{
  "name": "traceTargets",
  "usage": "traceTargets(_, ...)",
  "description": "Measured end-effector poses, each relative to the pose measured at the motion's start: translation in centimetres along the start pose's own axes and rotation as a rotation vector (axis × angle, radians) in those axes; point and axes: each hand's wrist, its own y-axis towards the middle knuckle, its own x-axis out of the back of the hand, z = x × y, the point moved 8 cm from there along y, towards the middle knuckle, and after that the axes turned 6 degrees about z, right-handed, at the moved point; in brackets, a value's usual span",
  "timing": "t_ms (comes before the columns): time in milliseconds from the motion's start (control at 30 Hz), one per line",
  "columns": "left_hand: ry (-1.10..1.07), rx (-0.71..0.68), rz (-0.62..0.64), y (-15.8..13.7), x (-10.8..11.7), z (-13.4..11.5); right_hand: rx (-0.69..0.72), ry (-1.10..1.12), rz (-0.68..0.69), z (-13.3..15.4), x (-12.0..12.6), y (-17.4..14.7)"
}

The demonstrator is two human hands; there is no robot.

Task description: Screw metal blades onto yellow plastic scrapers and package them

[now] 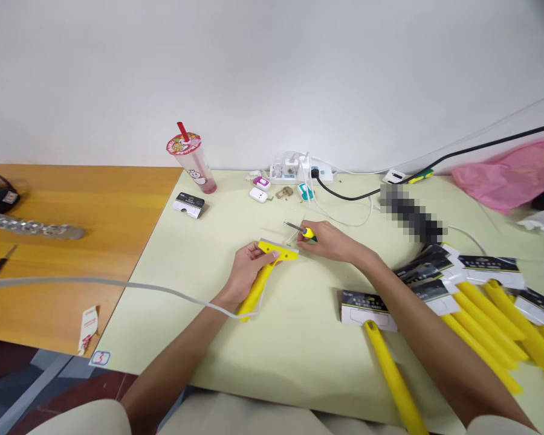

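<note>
My left hand (245,273) is closed around a yellow scraper (254,295), its wide head lying across my thumb and fingers and its handle slanting down toward me. Just right of the head, my right hand (329,240) is closed on a screwdriver (309,232) with a yellow and dark green handle. The screwdriver's metal shaft points left, above the scraper head. My right fingertips reach down close to the tabletop beside the head; whether they also pinch something small there I cannot make out.
Packaged yellow scrapers (494,323) pile up on the right, with one more scraper (392,374) nearer me. A drink cup (197,166) stands behind a small card box (189,205). A power strip (294,172) lies along the wall. A grey cable (118,283) crosses the left foreground.
</note>
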Motion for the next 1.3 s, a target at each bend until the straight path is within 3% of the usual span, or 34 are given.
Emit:
traceTargets(300, 0.065, 0.033, 0.029, -0.1, -0.2, -0.1, 0.044, 0.251, -0.093, 1.9, 3.4, -1.4)
traceTargets(400, 0.066, 0.027, 0.030, 0.0, -0.2, -0.2, 0.055, 0.238, -0.089, 2.0, 3.6, -1.4)
traceTargets(500, 0.071, 0.042, 0.030, 0.0, -0.2, -0.1, 0.071, 0.242, -0.079, 2.2, 3.4, -1.4)
traceTargets(700, 0.111, 0.082, 0.072, 0.2, -0.6, -0.2, 0.123, 0.685, -0.121, 4.8, 2.1, -1.5)
traceTargets(900, 0.140, 0.036, 0.081, 0.5, -0.7, -0.5, 0.081, 0.850, -0.178, 6.2, -0.3, -1.0)
traceTargets(1300, 0.170, 0.078, 0.107, -0.2, -1.6, -1.3, 0.079, 0.810, -0.114, 6.5, -0.5, -0.3)
